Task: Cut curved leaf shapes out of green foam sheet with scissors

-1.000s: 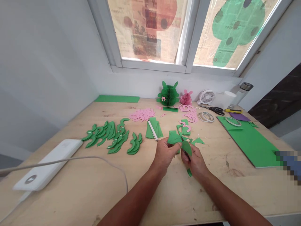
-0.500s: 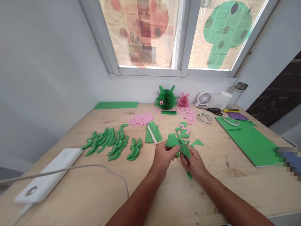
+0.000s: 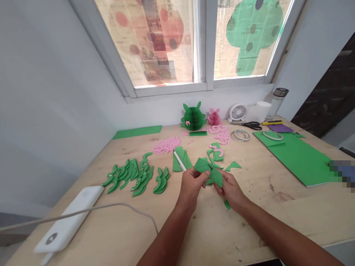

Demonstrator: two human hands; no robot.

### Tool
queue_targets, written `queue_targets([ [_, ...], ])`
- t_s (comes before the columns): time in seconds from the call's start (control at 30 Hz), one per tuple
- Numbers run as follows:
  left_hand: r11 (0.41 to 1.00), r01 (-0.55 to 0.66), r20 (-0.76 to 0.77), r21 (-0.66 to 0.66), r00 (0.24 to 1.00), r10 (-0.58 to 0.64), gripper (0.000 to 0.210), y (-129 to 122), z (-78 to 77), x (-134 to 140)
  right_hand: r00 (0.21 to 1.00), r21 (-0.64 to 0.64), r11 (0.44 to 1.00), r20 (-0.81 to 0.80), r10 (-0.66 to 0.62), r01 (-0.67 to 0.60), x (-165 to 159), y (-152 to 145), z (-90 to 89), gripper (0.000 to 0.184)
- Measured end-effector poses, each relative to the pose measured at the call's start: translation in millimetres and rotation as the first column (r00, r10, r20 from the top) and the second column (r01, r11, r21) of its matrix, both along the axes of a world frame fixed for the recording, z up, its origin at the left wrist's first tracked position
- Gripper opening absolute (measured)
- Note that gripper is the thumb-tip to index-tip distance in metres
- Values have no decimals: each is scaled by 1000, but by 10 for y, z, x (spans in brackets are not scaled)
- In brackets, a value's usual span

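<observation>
My left hand [image 3: 190, 186] is closed, pinching a folded piece of green paper [image 3: 201, 164] between thumb and fingers. Close beside it, my right hand [image 3: 232, 189] is closed around a rounded green paper piece [image 3: 216, 178]. The two pieces meet between the hands, and whether they are joined is hidden. A small green bit [image 3: 227, 204] pokes out below the right hand; its kind cannot be made out. Just beyond the hands lie green paper scraps [image 3: 233, 166] and a pink curved cutout [image 3: 217, 150]. A white pen-like tool [image 3: 179, 160] rests on green sheets [image 3: 187, 159] by the left hand.
Green scalloped cutouts [image 3: 142, 181] and a pink cutout pile [image 3: 166, 145] spread leftward. A white power strip-like block [image 3: 74, 214] and a cable [image 3: 119, 204] are at front left. Behind stand paper figures [image 3: 193, 119], a fan [image 3: 237, 112], black scissors [image 3: 252, 125] and tape rolls [image 3: 240, 135].
The rounded green piece has turned to show more of its face, and the left paper has tilted. Both hands stay close together. The camera view has shifted slightly.
</observation>
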State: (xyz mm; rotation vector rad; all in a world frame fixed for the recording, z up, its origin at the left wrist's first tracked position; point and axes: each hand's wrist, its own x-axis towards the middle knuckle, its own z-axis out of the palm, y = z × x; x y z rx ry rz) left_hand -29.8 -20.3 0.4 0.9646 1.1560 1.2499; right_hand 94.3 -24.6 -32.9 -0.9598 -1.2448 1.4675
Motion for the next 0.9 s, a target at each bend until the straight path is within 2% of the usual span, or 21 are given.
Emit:
queue_targets([
  [0.3,1000,5,41,8,999,-6,16,3,-96,-17,999,-41,999,-44,21,-23,-5,-10,20,40],
  [0.43,1000,-23,103,16,994,21,15,-6,-93,10,999,-52,999,-53,13,-16,-8,-5,-7,43],
  [0.9,998,-42,104,37,994,38,15,-43,-71,31,997,-80,996,-73,20,-26,-28,-27,-3,40],
])
